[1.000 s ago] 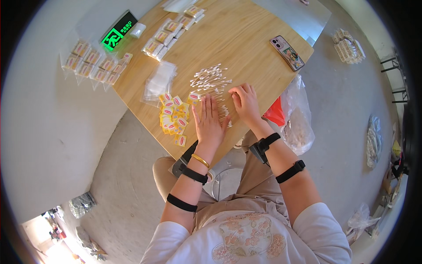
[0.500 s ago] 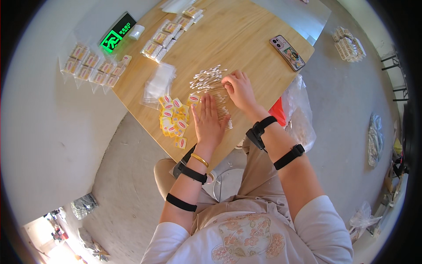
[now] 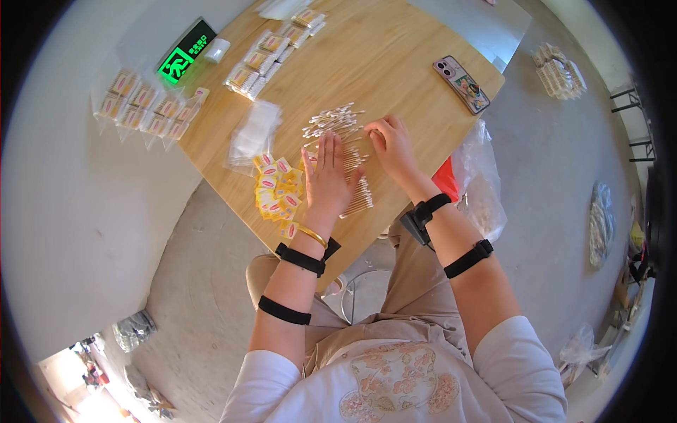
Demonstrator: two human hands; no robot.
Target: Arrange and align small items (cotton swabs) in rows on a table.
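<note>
Cotton swabs are spread near the table's front corner, partly hidden by the left hand, whose grip is wide, its fingers laid flat. The right hand's fingers are curled just beside the swabs; whether anything is held in that grip cannot be told. The left hand is crowded by yellow cards heaped along the front-left edge. Beyond them clear bags are laid; a phone is set near the right corner.

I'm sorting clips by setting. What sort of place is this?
Probably a small workroom: loose cotton swabs, clear bags and filled packets share one wooden table.
</note>
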